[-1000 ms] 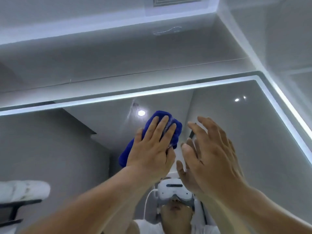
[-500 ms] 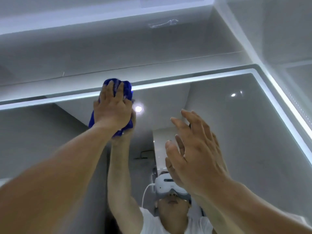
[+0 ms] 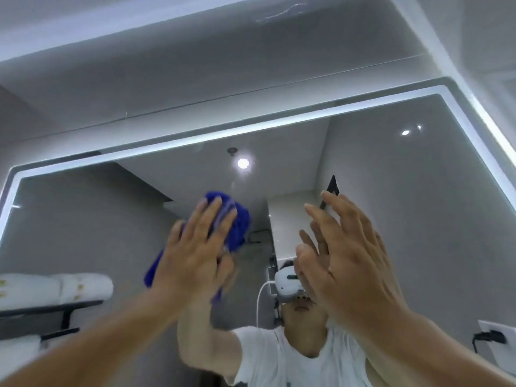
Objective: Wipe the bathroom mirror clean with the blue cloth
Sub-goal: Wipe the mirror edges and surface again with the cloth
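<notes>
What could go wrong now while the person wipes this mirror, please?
The bare right hand is spread close to the mirror; if it touches, it may leave fingerprints on the glass. The open left hand only presses the bunched blue cloth, not gripping it, so it could slip and fall.

Both bare arms are reaching upward, the left forearm [image 3: 97, 339] stretching from the lower left and the right forearm [image 3: 446, 344] from the lower right. The left hand [image 3: 192, 252] is pressing flat, fingers straight and slightly spread, on a crumpled, fluffy blue cloth [image 3: 237, 222]. The right hand [image 3: 349, 261] is hovering near it, palm forward, fingers straight and fanned, holding nothing.
</notes>
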Tool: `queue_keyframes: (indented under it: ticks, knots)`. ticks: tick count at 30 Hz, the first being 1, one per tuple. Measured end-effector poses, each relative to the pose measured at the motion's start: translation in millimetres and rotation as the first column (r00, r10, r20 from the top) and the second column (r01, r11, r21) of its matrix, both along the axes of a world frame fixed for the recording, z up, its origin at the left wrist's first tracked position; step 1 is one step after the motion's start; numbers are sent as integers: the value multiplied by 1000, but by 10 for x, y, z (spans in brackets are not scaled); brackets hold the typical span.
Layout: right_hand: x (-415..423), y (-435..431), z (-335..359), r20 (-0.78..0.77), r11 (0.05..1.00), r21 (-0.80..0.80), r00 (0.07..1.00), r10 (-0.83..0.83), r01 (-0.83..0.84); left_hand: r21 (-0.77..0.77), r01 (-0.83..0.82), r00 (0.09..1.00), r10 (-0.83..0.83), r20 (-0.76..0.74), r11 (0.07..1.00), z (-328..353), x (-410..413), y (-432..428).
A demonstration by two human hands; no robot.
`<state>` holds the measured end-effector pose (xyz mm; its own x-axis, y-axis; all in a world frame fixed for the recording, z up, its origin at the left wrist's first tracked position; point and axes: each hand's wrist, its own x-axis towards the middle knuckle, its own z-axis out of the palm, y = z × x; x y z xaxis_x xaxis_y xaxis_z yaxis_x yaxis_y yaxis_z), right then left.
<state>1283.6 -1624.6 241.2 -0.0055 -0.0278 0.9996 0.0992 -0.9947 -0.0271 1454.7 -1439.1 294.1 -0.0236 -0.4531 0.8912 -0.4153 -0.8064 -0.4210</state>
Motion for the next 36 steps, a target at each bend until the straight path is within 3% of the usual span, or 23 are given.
queue_keyframes:
  ticks: [2,5,9,14,19,22,25,28,31,34,36]
  knots:
    - [4,22,22,-10,1000,8,1000,-7,7,-71,-5,1000,3,-28,997,566,-9,49]
    - [-4,73,15,17,1000,-4,999,-27,27,-281,82,980,-128,-152,956,1256,-86,-60]
    - [-64,92,-32,13,1000,-1,999,-30,30,-404,136,976,-191,-99,904,1097,-154,-329]
    - [-124,200,-213,-68,999,42,998,-8,10,-211,161,986,-149,74,964,-241,-160,-555]
    - [-164,329,-518,-128,999,49,992,12,-5,129,110,989,-121,83,986,-1678,17,-404]
    - [-199,354,-610,-177,999,38,984,-6,13,355,49,987,-99,126,934,-1778,147,-139]
    - [-247,375,-614,-188,999,28,982,-16,22,441,22,972,-122,199,897,-1371,216,68]
    - [-274,412,-607,-159,1000,-3,987,-24,24,281,13,975,-74,209,960,-634,244,229]
    - [-234,460,-662,-148,999,-32,988,-39,35,-64,69,997,-67,32,996,-28,148,248]
    - [-159,466,-746,-131,999,-23,991,-39,36,-314,116,989,-139,-54,942,-71,21,26]
    - [-102,451,-817,-136,999,11,990,-33,35,-394,141,981,-181,-68,909,-324,-27,-93]
